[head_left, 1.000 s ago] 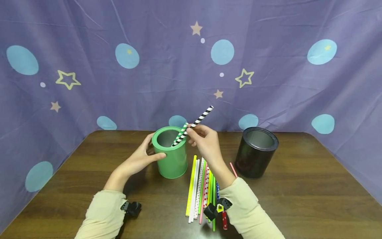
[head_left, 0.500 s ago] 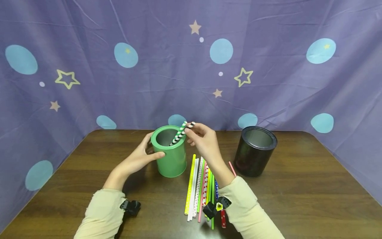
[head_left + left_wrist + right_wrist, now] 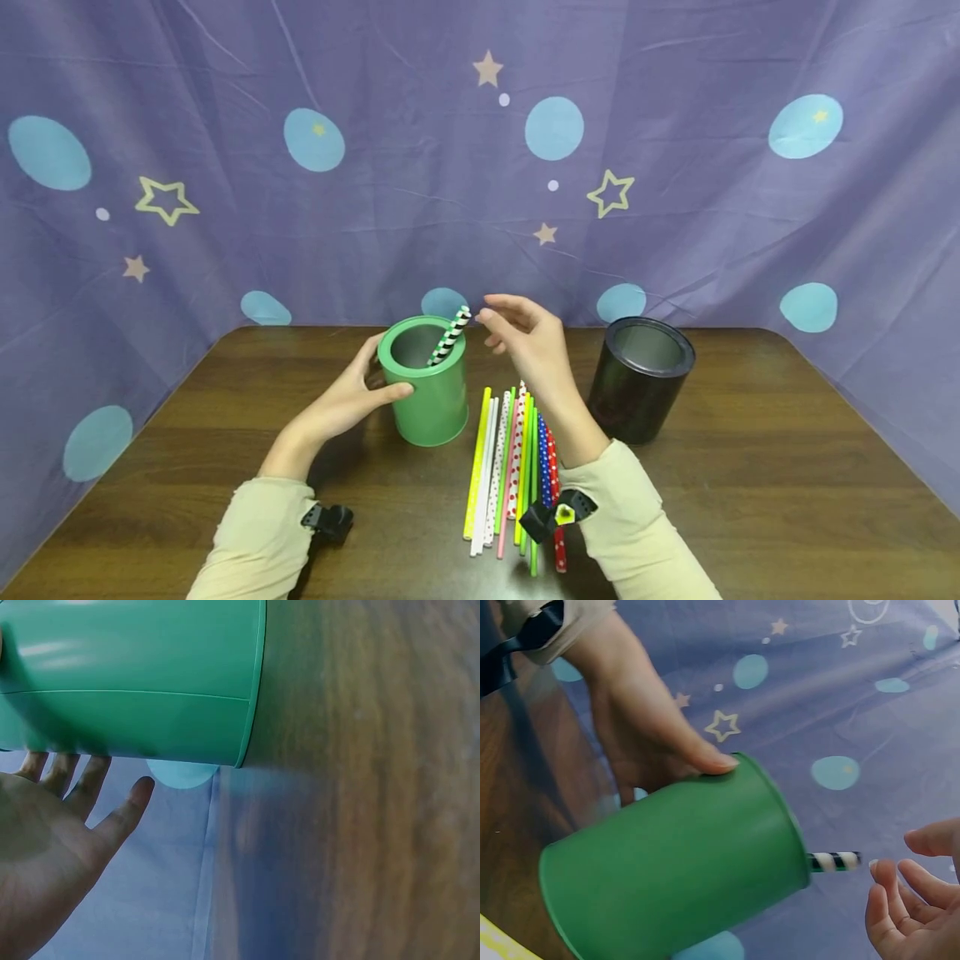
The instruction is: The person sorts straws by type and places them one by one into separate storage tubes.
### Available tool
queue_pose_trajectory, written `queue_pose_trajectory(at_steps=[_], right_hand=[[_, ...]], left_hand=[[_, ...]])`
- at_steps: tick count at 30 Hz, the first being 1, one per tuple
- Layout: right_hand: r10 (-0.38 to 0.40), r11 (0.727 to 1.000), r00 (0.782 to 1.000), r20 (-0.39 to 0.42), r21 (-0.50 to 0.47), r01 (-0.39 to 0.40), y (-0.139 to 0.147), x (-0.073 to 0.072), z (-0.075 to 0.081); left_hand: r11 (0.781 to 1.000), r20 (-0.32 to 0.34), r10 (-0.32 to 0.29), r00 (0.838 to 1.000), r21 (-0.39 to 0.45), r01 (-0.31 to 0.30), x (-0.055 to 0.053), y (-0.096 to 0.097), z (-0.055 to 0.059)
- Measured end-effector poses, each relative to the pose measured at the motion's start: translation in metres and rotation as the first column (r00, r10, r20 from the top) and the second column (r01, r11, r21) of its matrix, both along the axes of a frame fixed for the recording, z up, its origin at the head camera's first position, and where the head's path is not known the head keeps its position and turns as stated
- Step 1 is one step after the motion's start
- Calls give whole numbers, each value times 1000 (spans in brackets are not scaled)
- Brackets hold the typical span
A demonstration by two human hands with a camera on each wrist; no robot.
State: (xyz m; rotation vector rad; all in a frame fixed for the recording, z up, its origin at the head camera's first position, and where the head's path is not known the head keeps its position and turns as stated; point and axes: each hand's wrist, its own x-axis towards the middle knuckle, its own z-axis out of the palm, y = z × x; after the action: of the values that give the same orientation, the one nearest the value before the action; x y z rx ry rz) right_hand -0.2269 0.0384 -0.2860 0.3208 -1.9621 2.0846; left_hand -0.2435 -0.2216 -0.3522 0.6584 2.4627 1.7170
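My left hand (image 3: 348, 398) grips the side of a green can (image 3: 431, 414), thumb across the front and fingers round the far left side. In the left wrist view its fingertips touch the can's wall. Out of the can's mouth lean a black-and-white striped paper straw (image 3: 451, 335) and, mostly hidden behind it, a green-and-white one. Just right of the straw tops, my right hand (image 3: 534, 337) is in the air with loosely bent fingers and nothing between them. The right wrist view shows a small gap between its fingertips and the striped straw's end.
A row of several patterned paper straws (image 3: 517, 454) lies on the wooden table (image 3: 765, 467), partly under my right forearm. To the right stands a black can (image 3: 637, 400) with an open top. A purple curtain (image 3: 420, 200) hangs behind the table.
The black-and-white straw has slid down into the green can beside the green-and-white one. My right hand has let go of it and moved slightly up and right. The left hand stays put.
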Motion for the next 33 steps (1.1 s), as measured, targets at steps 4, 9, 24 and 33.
queue_pose_trajectory(at_steps=[4,9,24,33], right_hand=[[2,1000,1000,-7,-20,-2,12,1,11],[-2,1000,1000,16,29,1,29,4,16],[47,975,967,249,200,-99,71,29,-11],[20,983,951,308,166,-74,85,38,-38]], left_hand=[[1000,5,-6,1000,12,6,-3,3,1],[999,11,-19,1000,37,19,-5,8,-1],[1000,17,-18,1000,16,18,-6,1,6],[997,29,-23,999,68,21,1,3,-6]])
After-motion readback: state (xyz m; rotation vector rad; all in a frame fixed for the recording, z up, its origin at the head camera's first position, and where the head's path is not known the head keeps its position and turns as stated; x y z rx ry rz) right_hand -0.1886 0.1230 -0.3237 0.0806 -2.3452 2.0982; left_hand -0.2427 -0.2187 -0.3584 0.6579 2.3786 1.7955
